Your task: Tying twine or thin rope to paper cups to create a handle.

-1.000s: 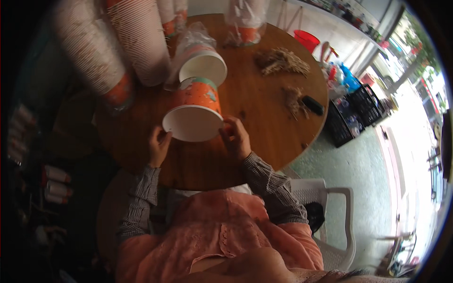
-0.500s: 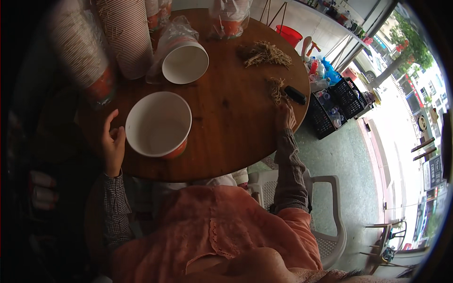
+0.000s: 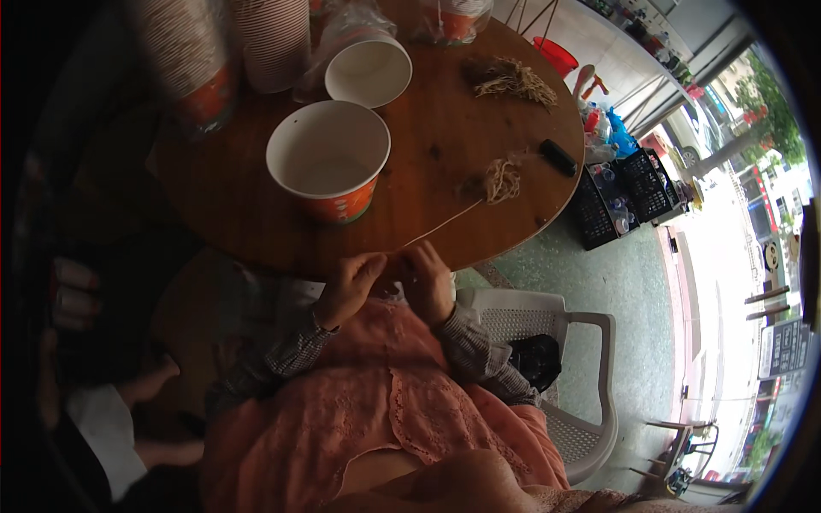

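Close together at the table's near edge are my left hand (image 3: 349, 289) and my right hand (image 3: 428, 278), fingers drawn in. A thin tan strand of twine (image 3: 445, 224) runs from a small loose bundle of twine (image 3: 501, 181) down to the fingertips of both hands. Its end is hidden among the fingers. Beyond my hands stands a large white paper bucket (image 3: 329, 150) with an orange outside, upright and empty. Behind it a second paper bucket (image 3: 369, 73) lies tipped in clear plastic, mouth toward me.
Tall stacks of paper buckets (image 3: 269, 43) crowd the table's far left. A larger twine pile (image 3: 513, 81) and a black object (image 3: 558, 157) lie on the right. Black crates (image 3: 611, 201) and a white plastic chair (image 3: 607, 368) stand right of the round table (image 3: 231, 227).
My hands have come together at the near edge, the right leaving the small twine bundle, the left leaving the bucket's side. A strand now stretches from the bundle. The view has shifted.
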A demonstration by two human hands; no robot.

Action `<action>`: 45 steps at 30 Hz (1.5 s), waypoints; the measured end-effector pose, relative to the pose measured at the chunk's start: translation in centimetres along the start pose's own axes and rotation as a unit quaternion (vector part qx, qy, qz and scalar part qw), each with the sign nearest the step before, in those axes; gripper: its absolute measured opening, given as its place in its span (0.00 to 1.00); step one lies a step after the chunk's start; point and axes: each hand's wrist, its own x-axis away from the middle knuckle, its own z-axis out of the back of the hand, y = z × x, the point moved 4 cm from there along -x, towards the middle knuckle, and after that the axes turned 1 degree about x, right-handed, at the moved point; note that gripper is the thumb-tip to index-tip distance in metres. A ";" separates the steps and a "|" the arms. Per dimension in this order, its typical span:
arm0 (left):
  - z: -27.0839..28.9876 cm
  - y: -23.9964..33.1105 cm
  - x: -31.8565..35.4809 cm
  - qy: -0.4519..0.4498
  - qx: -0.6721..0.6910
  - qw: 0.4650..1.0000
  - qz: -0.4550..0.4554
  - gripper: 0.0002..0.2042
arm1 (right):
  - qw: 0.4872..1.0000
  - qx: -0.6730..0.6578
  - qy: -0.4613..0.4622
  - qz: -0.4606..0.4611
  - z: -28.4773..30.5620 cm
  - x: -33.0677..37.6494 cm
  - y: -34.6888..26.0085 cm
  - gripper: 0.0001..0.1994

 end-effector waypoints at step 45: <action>1.4 0.1 2.7 0.026 -0.070 0.996 -0.042 0.12 | 0.991 0.026 -0.072 0.110 -2.3 0.8 -2.2 0.07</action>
